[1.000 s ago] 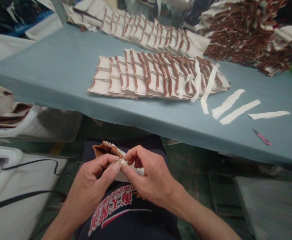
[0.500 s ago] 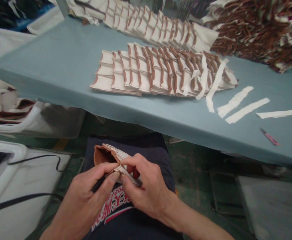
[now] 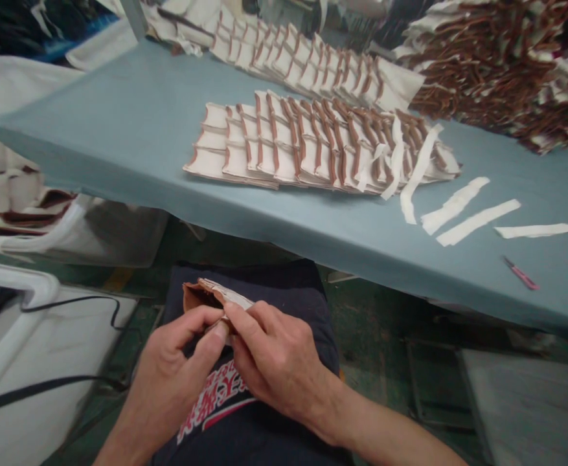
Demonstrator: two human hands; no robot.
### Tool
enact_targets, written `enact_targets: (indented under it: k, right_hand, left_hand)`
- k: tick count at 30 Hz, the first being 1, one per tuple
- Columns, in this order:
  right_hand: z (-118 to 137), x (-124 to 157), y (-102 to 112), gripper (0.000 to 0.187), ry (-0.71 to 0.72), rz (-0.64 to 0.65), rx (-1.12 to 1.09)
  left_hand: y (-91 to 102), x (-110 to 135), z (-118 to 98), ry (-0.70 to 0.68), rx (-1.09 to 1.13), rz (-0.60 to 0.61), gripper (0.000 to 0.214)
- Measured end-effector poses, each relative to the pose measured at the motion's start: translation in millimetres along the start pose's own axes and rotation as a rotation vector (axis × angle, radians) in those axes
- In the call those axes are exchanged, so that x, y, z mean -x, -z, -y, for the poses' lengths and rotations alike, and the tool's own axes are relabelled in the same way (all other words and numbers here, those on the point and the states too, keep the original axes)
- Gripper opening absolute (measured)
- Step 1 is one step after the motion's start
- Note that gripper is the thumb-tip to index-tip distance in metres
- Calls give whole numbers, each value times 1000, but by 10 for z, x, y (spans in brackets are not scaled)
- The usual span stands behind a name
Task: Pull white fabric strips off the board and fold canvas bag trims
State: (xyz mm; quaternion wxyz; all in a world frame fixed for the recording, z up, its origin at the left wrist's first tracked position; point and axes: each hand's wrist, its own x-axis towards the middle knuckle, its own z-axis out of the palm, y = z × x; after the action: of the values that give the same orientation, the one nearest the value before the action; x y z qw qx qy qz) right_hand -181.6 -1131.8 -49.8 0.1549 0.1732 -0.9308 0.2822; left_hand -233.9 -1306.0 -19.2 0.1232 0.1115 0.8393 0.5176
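Observation:
A sewn piece with a white fabric outside and a brown inner face (image 3: 200,296) rests over my lap, its opening turned to the far left. My left hand (image 3: 186,362) pinches the near edge of the piece between thumb and index finger. Close against it, my right hand (image 3: 274,362) grips the same edge, fingertips touching those of the left. The pinched spot itself is mostly hidden by the fingers. Beneath lies a dark apron (image 3: 293,291) with red and white lettering (image 3: 225,388).
On the blue-covered table (image 3: 94,123) lie overlapping white-and-brown pieces (image 3: 284,142), loose white strips (image 3: 478,221) and pink-handled snips (image 3: 521,273). A brown-and-white heap (image 3: 497,65) fills the back right. White bins (image 3: 113,233) stand at left, with a black strap (image 3: 45,386) nearby.
My right fingers have shifted slightly up and left along the edge and now cover more of the pinched spot. The view has shifted a little.

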Motion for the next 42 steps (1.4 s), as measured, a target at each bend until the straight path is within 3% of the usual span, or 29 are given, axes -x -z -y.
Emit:
enact_targets:
  k: [6, 10, 14, 21, 25, 29, 31, 35, 38, 42]
  right_hand:
    - [6, -61, 50, 39, 1, 84, -60]
    - [15, -73, 65, 38, -61, 118, -208]
    - [64, -88, 56, 39, -130, 196, -345]
    - [111, -22, 38, 57, -228, 68, -463]
    - [43, 61, 73, 42, -291, 35, -409]
    - [16, 20, 137, 26, -336, -12, -455]
    - [21, -48, 147, 19, -372, -45, -429]
    - [-1, -139, 94, 16, -416, -79, -424]
    - [-62, -66, 42, 20, -355, -65, -454]
    - [-171, 179, -12, 26, -193, -91, -259]
  left_hand:
    - [-80, 15, 157, 121, 108, 11, 31]
    - [-152, 95, 356, 201, 351, 19, 31]
    - [-210, 174, 412, 239, 517, -8, 35]
    - [-9, 148, 365, 194, 337, -40, 44]
    - [106, 123, 403, 203, 328, 39, 43]
    - [40, 110, 309, 169, 196, 114, 48]
    - [-49, 107, 219, 137, 109, 72, 47]
    - [-240, 130, 118, 127, 47, -135, 45]
    - [-344, 133, 200, 179, 170, -169, 48]
    - [-404, 88, 382, 329, 420, -182, 55]
